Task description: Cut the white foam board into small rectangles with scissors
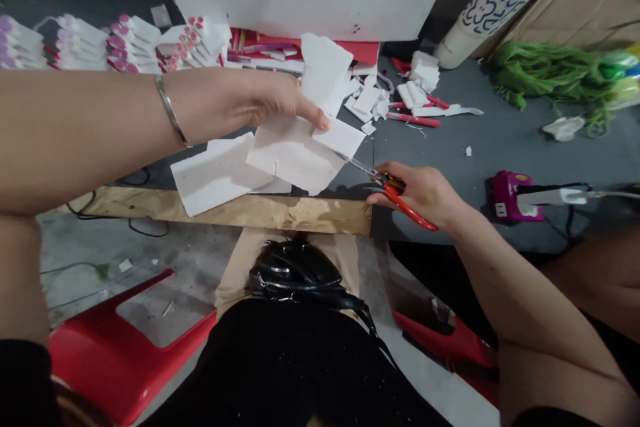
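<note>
My left hand (287, 101) pinches a white sheet (297, 153) near its upper right part, thumb on top. A smaller white piece (341, 136) lies under the thumb tip, at the sheet's right edge. My right hand (417, 190) is wrapped round red-handled pliers (404, 205), whose thin metal jaws reach the lower edge of that smaller piece. Whether the jaws touch it or are closed on it is hard to tell. Another white sheet (215, 170) rests at the table's front edge, partly beneath the held one. A torn white piece (325, 67) stands out beyond my left hand.
White scraps (367, 99) and red sticks (414, 120) lie behind the hands. Pink-and-white bundles (133, 43) line the back left. To the right are a purple adapter (515, 197), green strands (550, 73) and a tall bottle (493, 7). Another person's arm shows at far right.
</note>
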Tool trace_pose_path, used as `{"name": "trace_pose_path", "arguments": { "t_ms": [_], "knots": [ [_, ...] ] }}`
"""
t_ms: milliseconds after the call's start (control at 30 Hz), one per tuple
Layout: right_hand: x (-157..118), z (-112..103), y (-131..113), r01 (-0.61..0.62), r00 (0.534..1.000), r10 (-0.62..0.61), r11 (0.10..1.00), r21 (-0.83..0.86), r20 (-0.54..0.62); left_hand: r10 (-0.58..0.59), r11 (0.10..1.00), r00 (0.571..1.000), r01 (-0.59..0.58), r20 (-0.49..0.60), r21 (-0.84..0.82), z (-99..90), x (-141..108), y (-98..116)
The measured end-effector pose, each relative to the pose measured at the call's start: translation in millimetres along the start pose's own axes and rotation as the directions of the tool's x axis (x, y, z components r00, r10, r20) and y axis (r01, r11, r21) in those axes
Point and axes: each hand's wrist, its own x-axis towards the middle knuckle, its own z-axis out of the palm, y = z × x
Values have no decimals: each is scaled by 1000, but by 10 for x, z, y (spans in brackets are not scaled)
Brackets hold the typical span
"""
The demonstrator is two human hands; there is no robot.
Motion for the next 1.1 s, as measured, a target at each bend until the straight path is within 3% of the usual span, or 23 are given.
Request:
{"name": "trace_pose_path", "arguments": {
  "t_ms": [100, 300, 533, 767, 933, 1100],
  "knots": [
    [10, -16, -2, 14, 1000, -14, 1000, 22, 10, -86, 996, 990, 87, 113, -6, 13, 16, -27],
    [7, -50, 15, 13, 1000, -14, 999, 50, 23, -44, 998, 978, 51, 202, -28, -28, 149, -179],
    [49, -60, 49, 44, 996, -46, 999, 30, 76, -15, 999, 988, 22, 154, -44, 41, -13, -113],
    [51, 20, 24, 85, 995, -91, 989, 119, 47, -69, 998, 989, 68, 133, 14, 111, -144, 4],
    [36, 56, 45, 68, 997, -71, 993, 95, 22, -61, 994, 995, 54, 76, 96, 116, -133, -1],
    [14, 92, 41, 72, 997, -74, 991, 111, 19, -63, 998, 979, 59, 196, 26, 104, -50, -44]
  ]
}}
